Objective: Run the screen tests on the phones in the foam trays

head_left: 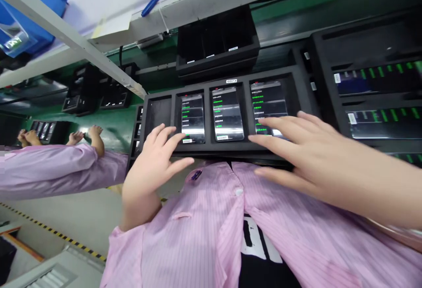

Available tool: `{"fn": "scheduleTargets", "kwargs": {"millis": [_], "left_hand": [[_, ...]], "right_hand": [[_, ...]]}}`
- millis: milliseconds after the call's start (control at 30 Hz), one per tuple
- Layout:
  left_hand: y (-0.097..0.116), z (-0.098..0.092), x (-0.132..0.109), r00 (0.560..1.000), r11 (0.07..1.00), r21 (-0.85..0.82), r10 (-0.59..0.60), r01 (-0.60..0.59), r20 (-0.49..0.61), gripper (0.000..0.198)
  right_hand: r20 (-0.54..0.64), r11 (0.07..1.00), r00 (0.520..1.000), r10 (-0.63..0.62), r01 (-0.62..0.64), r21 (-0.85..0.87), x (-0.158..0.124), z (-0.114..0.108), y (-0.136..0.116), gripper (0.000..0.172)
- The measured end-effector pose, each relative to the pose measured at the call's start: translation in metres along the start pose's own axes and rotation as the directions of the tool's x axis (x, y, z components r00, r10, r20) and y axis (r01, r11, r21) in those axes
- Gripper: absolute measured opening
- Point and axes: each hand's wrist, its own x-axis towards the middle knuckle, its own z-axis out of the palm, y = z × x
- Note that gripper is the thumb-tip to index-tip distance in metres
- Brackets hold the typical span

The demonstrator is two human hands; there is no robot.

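Left hand (148,165): from my screen, the fingers (166,135) look open and spread at the near rim of the black foam tray (217,148), no grip that I can see.
Right hand (306,156): also open, fingertips over the rightmost phone (268,103).
Tray: center of frame; separate slots seem meant to keep the phones apart, screens readable.
Nearby: co-worker's pink sleeve (49,165) far left, blue bin (29,13) upper left.

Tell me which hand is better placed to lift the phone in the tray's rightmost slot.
Probably the right hand: its fingers lie over that phone, while the left hand sits at the other end of the black tray.
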Motion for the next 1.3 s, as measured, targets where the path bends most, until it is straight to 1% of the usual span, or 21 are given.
{"fn": "scheduleTargets", "kwargs": {"millis": [100,167,233,333,400,433,467,533,600,667,733,800,833,900,967,1000,1033,1200,1300], "left_hand": [[-0.013,0.039,0.020,0.994,0.994,0.038,-0.097,0.099,-0.039,0.066],[-0.024,0.055,0.035,0.990,0.991,0.019,-0.131,0.132,-0.050,0.068],[-0.035,0.062,0.053,0.982,0.985,-0.008,-0.174,0.174,-0.077,0.069],[-0.049,0.062,0.084,0.965,0.973,-0.050,-0.230,0.225,-0.125,0.064],[-0.055,0.059,0.100,0.959,0.968,-0.076,-0.246,0.238,-0.139,0.058],[-0.056,0.057,0.104,0.957,0.969,-0.085,-0.244,0.233,-0.154,0.056],[-0.055,0.054,0.105,0.956,0.971,-0.090,-0.233,0.220,-0.179,0.056],[-0.049,0.047,0.095,0.951,0.982,-0.093,-0.183,0.165,-0.250,0.058],[-0.040,0.041,0.076,0.941,0.991,-0.095,-0.115,0.088,-0.318,0.064],[-0.030,0.040,0.056,0.936,0.994,-0.102,-0.068,0.035,-0.346,0.067],[-0.025,0.047,0.041,0.938,0.994,-0.106,-0.063,0.028,-0.340,0.067],[-0.023,0.062,0.034,0.939,0.993,-0.105,-0.090,0.058,-0.333,0.064],[-0.023,0.072,0.033,0.929,0.992,-0.104,-0.110,0.078,-0.353,0.060],[-0.025,0.091,0.034,0.885,0.989,-0.105,-0.141,0.105,-0.443,0.047],[-0.026,0.104,0.036,0.836,0.988,-0.108,-0.149,0.107,-0.529,0.035],[-0.026,0.107,0.036,0.822,0.988,-0.109,-0.151,0.108,-0.549,0.032],[-0.025,0.108,0.036,0.820,0.988,-0.110,-0.153,0.111,-0.551,0.032],[-0.023,0.098,0.036,0.856,0.987,-0.093,-0.157,0.127,-0.493,0.037],[-0.024,0.096,0.037,0.856,0.990,-0.067,-0.138,0.121,-0.498,0.037]], "right_hand": [[0.006,0.993,0.997,0.082,-0.081,-0.091,0.018,0.036,-0.003,0.059],[-0.010,0.982,0.989,0.150,-0.151,-0.117,0.031,0.054,0.002,0.056],[-0.029,0.975,0.979,0.201,-0.203,-0.095,0.045,0.067,0.014,0.054],[-0.094,0.964,0.960,0.265,-0.267,-0.009,0.071,0.080,0.044,0.056],[-0.140,0.958,0.948,0.285,-0.283,0.041,0.085,0.083,0.061,0.058],[-0.154,0.959,0.946,0.284,-0.279,0.056,0.088,0.081,0.065,0.057],[-0.162,0.961,0.947,0.276,-0.270,0.063,0.090,0.076,0.066,0.056],[-0.165,0.969,0.955,0.247,-0.240,0.060,0.085,0.061,0.055,0.054],[-0.172,0.981,0.966,0.194,-0.188,0.052,0.073,0.044,0.034,0.054],[-0.187,0.993,0.976,0.108,-0.099,0.060,0.060,0.036,0.011,0.058],[-0.193,0.997,0.981,0.025,-0.010,0.078,0.051,0.043,-0.005,0.061],[-0.200,0.996,0.979,-0.030,0.046,0.076,0.047,0.061,-0.012,0.062],[-0.199,0.996,0.979,-0.053,0.066,0.057,0.047,0.072,-0.014,0.062],[-0.201,0.994,0.974,-0.104,0.107,0.004,0.047,0.089,-0.014,0.058],[-0.209,0.991,0.969,-0.135,0.131,-0.032,0.047,0.097,-0.013,0.052],[-0.213,0.991,0.968,-0.134,0.129,-0.037,0.047,0.098,-0.012,0.051],[-0.219,0.992,0.967,-0.127,0.122,-0.035,0.047,0.098,-0.012,0.050],[-0.227,0.993,0.967,-0.120,0.113,-0.047,0.045,0.091,-0.013,0.046],[-0.213,0.995,0.972,-0.099,0.091,-0.046,0.046,0.091,-0.016,0.045]]}}
